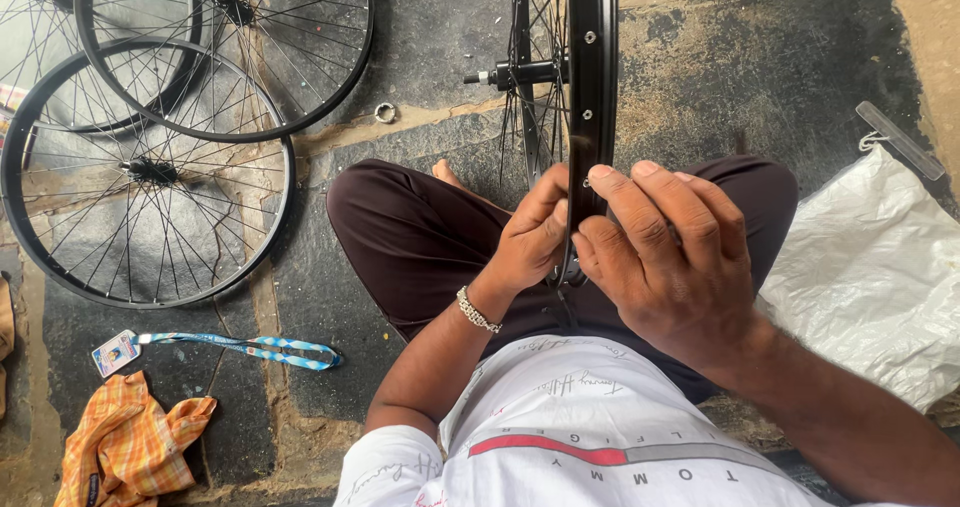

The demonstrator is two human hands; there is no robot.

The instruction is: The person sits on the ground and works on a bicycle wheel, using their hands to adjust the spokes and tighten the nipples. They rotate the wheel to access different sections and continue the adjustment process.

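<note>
Nearest the camera: white printed shirt (590,437) over the torso; dark maroon trousers (420,237) on crossed legs; person seated on a dark stone floor (740,67).

Both hands work on one black bicycle wheel (592,77) standing upright on its edge between the knees, rim toward the camera; lower part of the rim sits at the lap, hub and axle (520,72) farther out above the knees.

Left hand (530,237): silver chain bracelet (477,310) at the wrist; fingers curled around the left side of the rim, clasping it.

Right hand (670,257): fingers wrapped over the right side of the rim, thumb and forefinger tips pressed at its edge; grasping the rim; whether anything small is pinched there, cannot tell.

Left on the floor, near: crumpled orange checked cloth (125,442); just beyond it a badge on a blue patterned lanyard (240,347).

Right: crinkled white plastic sheet (880,267); clear flat strip (900,139) at its far corner.

Farther left: three more spoked wheels lying flat and overlapping (150,167); a small metal ring (385,113) lies beside them.
</note>
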